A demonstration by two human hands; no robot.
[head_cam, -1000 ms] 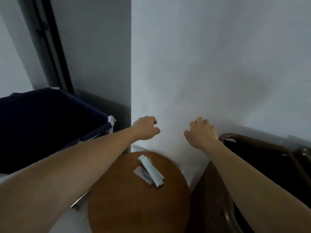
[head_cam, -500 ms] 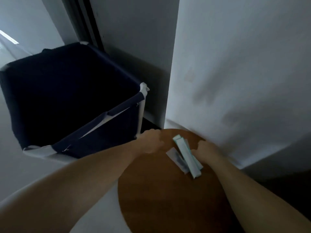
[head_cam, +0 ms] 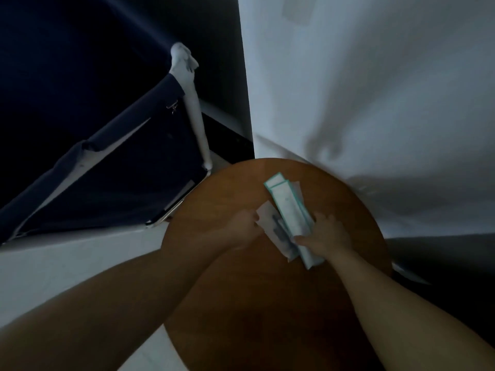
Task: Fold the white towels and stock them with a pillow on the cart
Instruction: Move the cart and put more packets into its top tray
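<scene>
Teal-edged packets (head_cam: pixel 290 207) thin, light, slippery on counter (head_cam: pixel 241 303); right hand (head_cam: pixel 325 236) pinches lower end, left hand (head_cam: pixel 245 226) touches paper slip (head_cam: pixel 270 223), grip unclear.

A smooth wooden round table (head_cam: pixel 241 303) bears glossy packets (head_cam: pixel 290 207) beside a dark cloth hamper (head_cam: pixel 80 108).

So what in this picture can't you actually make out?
Head view only:
- Print on the green-edged packets: blurred, too small.
- Inside of the dark blue bin: lost in shadow, cut off by the left edge.
- Left hand fingertips: hidden beside the flat wrapper.
- Right hand grip: partly hidden by the packets.
- Towels, pillow: not in view.
</scene>
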